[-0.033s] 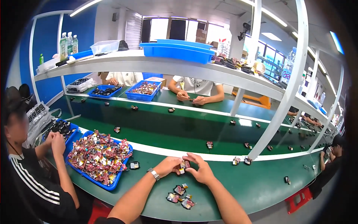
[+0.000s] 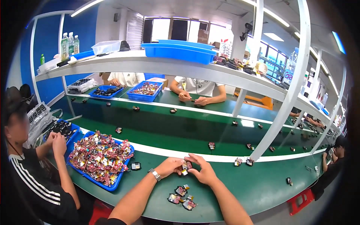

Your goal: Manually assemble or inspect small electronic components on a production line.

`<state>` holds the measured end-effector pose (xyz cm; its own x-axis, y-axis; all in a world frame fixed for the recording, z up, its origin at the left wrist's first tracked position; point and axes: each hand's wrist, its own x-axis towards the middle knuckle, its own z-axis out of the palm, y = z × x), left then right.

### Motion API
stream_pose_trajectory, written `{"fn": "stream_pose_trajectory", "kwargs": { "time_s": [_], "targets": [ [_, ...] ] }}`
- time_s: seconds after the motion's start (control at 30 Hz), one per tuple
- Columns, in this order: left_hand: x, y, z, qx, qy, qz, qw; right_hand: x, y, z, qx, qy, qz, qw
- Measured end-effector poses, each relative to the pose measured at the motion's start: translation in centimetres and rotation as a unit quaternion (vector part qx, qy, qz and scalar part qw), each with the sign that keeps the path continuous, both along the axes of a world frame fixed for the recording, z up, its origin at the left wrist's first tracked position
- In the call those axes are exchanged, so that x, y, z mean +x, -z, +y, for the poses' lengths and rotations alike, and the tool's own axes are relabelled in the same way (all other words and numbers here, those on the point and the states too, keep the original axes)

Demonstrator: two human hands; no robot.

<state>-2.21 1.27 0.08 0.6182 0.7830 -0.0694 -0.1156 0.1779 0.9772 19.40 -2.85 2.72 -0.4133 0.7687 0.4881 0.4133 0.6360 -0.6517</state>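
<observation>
Our left hand (image 2: 170, 166) and right hand (image 2: 203, 171) grip one small part (image 2: 186, 166) | loose parts (image 2: 181, 191) at six o'clock | we'd best hold edges lightly

One wide fisheye view, from the left camera of a pair on the person's head, faces forward and down across the tabletop (image 2: 232, 180). It is upright: the forearms (image 2: 137, 193) enter at the lower edge, and the left hand (image 2: 169, 167) and right hand (image 2: 204, 171) are close, just below centre. Farther off come the shelf (image 2: 123, 67), windows (image 2: 160, 30) and ceiling lights (image 2: 85, 8); a post (image 2: 304, 41) bends near the dark rim.
</observation>
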Motion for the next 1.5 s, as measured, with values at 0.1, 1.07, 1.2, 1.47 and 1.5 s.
{"fn": "stream_pose_trajectory", "kwargs": {
  "time_s": [0.1,1.07,1.2,1.47,1.5],
  "targets": [
    [0.9,-0.3,-0.4,-0.016,0.012,-0.028,0.999,0.5,0.3,-0.1,0.021,0.027,0.016,0.999],
    [1.9,-0.2,-1.2,-0.061,-0.050,-0.142,0.987,-1.1,-0.6,-0.2,0.212,0.132,-0.057,0.967],
    [1.9,-0.4,-1.4,-0.060,-0.060,-0.124,0.989,-1.1,-0.6,-0.1,0.228,0.131,-0.102,0.959],
    [2.3,-0.9,-1.7,-0.039,-0.062,-0.094,0.993,-0.1,-1.0,-0.1,0.169,0.074,-0.103,0.977],
    [2.3,-0.9,-1.8,-0.039,-0.060,-0.088,0.994,-0.1,-1.0,-0.2,0.167,0.079,-0.109,0.977]
  ]
}}
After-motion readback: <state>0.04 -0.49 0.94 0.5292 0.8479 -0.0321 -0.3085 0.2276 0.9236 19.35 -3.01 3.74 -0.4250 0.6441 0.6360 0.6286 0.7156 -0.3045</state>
